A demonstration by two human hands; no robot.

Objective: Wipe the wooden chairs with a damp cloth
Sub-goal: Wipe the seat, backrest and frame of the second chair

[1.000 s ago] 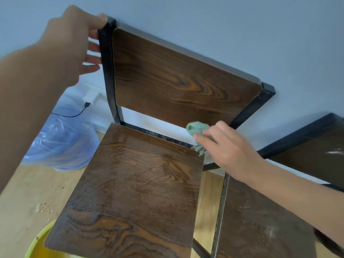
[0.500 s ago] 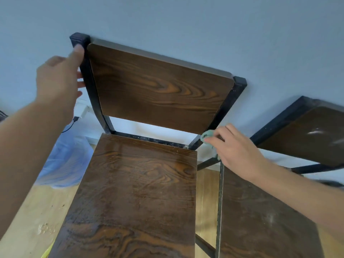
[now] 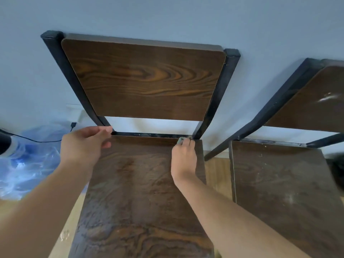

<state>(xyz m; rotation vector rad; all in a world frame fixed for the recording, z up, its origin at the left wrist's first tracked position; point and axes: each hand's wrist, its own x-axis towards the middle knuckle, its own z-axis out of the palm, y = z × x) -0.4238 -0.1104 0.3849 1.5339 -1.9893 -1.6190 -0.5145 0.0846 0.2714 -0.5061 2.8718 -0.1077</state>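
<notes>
right now the right hand (image 3: 183,157) presses a bunched green cloth (image 3: 180,141) under curled fingers into the back right corner of the near chair (image 3: 145,183), where the seat meets the black metal rail (image 3: 149,135). the left hand (image 3: 83,146), loosely open and holding nothing, rests at the back left corner. best to drag the cloth along the rail, pushing into the seam. the seat is glossy wood-grain laminate; the second chair (image 3: 279,183) beside it looks dusty and streaked.
</notes>
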